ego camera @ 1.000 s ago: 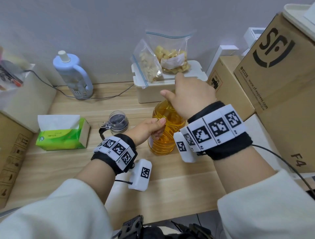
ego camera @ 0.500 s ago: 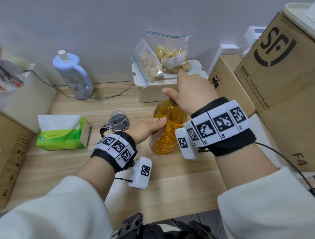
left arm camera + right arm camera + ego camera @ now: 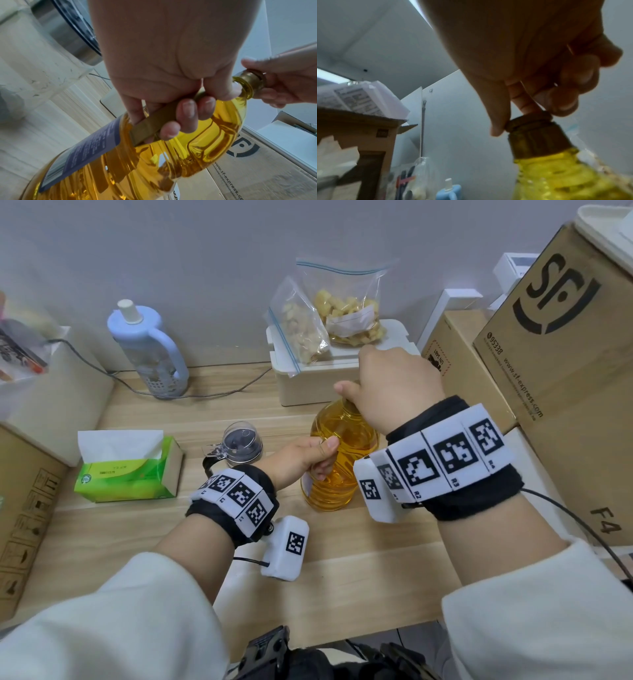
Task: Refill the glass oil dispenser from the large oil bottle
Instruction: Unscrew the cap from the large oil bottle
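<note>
My right hand (image 3: 394,385) has turned a bit on the bottle (image 3: 342,467) cap (image 3: 529,120), so I think it's coming loose. My left hand (image 3: 305,457) grips the bottle's handle (image 3: 154,129); the dispenser (image 3: 242,444) waits left of the bottle.

The right hand (image 3: 530,56) comes down from above onto the cap (image 3: 529,122) of the oil bottle (image 3: 565,175), thumb and curled fingers (image 3: 563,102) pinching it. Yellow oil fills the bottle's shoulder below. Well off to the hand's left stands a cardboard box (image 3: 359,135), with a blue jug (image 3: 448,192) lower down, both blurred.
</note>
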`<state>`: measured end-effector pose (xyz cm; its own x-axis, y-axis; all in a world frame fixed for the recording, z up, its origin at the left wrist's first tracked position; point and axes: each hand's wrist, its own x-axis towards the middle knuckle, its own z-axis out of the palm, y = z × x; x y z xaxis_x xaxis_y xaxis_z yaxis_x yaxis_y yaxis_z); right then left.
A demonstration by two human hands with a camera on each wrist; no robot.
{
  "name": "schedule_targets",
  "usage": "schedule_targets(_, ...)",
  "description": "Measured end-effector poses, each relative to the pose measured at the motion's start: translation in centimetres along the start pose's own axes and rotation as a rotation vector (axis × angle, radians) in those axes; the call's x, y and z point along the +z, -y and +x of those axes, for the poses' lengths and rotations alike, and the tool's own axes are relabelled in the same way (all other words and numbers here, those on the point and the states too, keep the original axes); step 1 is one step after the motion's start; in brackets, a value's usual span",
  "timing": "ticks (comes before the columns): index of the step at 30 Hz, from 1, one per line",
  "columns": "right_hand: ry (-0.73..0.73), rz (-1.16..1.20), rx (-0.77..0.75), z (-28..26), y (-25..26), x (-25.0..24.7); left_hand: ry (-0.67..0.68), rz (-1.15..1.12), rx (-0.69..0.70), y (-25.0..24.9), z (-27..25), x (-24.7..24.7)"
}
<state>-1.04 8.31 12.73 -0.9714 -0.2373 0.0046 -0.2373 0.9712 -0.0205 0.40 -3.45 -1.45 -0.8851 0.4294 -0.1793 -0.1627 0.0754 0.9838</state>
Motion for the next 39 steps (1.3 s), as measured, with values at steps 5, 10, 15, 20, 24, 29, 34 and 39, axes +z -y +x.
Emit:
schedule_targets(5,0.089,0.023,-0.133,0.0,-0.2,-0.2,-0.008,0.012,-0.002,0.2,0.2,-0.1)
schedule_targets(10,0.125,0.093,-0.068,0.0,-0.2,-0.4,0.000,-0.005,0.012,0.0,0.0,0.0)
schedule_targets(15,0.053,0.014,0.065,0.4,0.4,0.3,0.021,-0.006,0.027,0.4,0.1,-0.1)
schedule_targets(20,0.094,0.044,-0.081,0.2,-0.2,0.3,0.019,-0.001,0.013,0.3,0.2,-0.2)
schedule_targets(24,0.095,0.100,-0.069,-0.1,-0.2,0.0,0.009,-0.007,0.000,0.3,0.2,-0.2)
schedule_targets(29,0.060,0.037,0.024,0.3,0.3,-0.2,0.034,-0.024,-0.002,0.6,0.3,-0.3)
schedule_targets(34,0.134,0.044,-0.113,0.4,0.1,-0.7,0.031,-0.048,0.033,0.7,0.3,-0.3)
schedule_targets(39,0.105,0.053,-0.028,0.3,0.3,-0.5,0.034,-0.047,0.023,1.0,0.5,-0.5)
